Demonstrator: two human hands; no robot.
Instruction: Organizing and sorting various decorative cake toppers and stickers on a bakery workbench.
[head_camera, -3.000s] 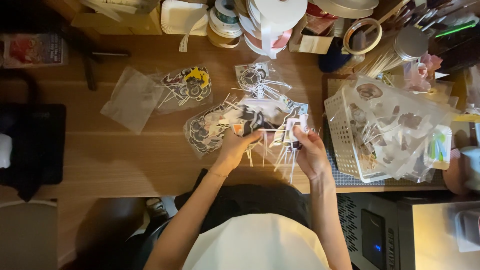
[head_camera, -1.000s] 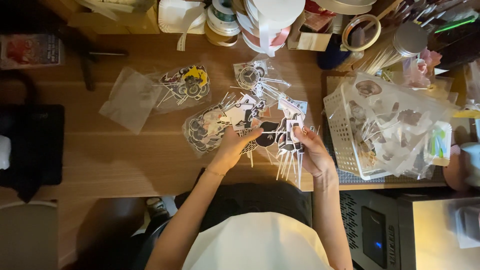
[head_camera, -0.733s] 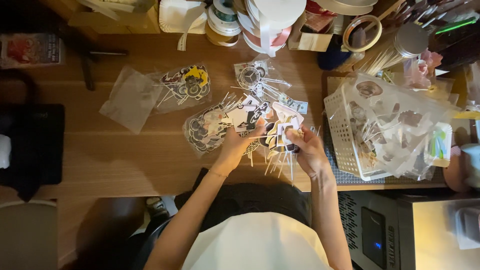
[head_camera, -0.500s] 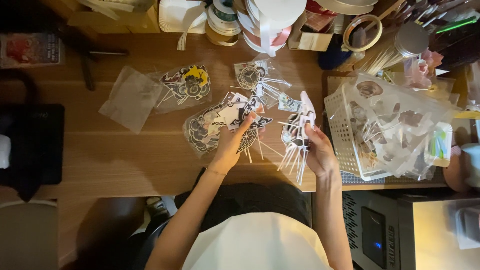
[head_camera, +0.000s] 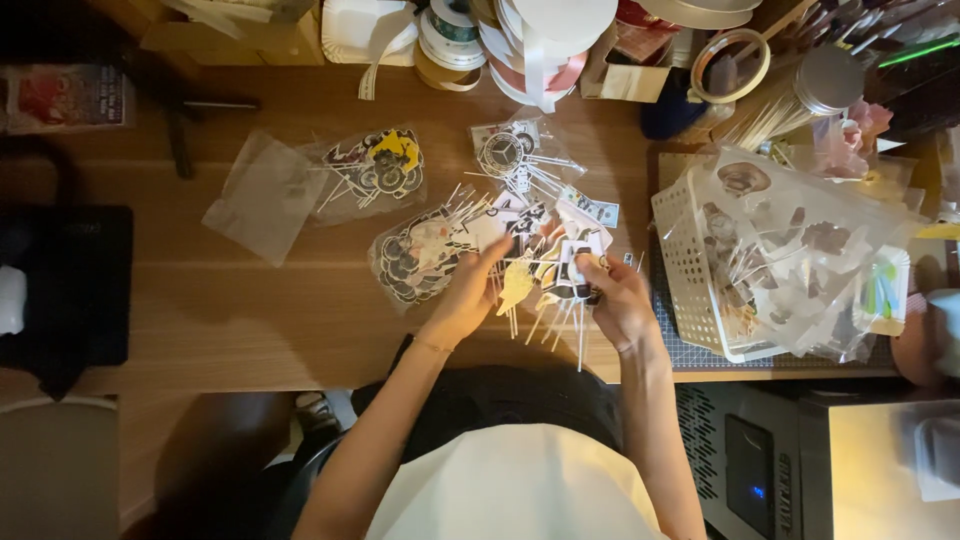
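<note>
Paper toppers on thin white sticks, printed cut-outs in black, white and a pale yellow, sit bunched over the near middle of the wooden desk, held between both hands. The right hand is closed around the bundle, fingers wrapped on the cut-out ends with the sticks fanning down toward the desk edge. The left hand has its fingers curled and pinching at one pale yellow piece on the bundle's left side, while its fingertips lie just beside a clear bag of toppers on the desk. Half a second ago the two hands were apart, the right lifting the bunch off toward the white basket; now the bunch is back beside the left hand and lower, so the pieces look to be getting gathered and squared up together rather than set aside, though that is a judgement. Farther up the desk lie a second filled bag, an empty clear bag and a loose scatter of more toppers. The basket on the right is heaped with clear packets, and ribbon spools and a tape roll crowd the far edge.
</note>
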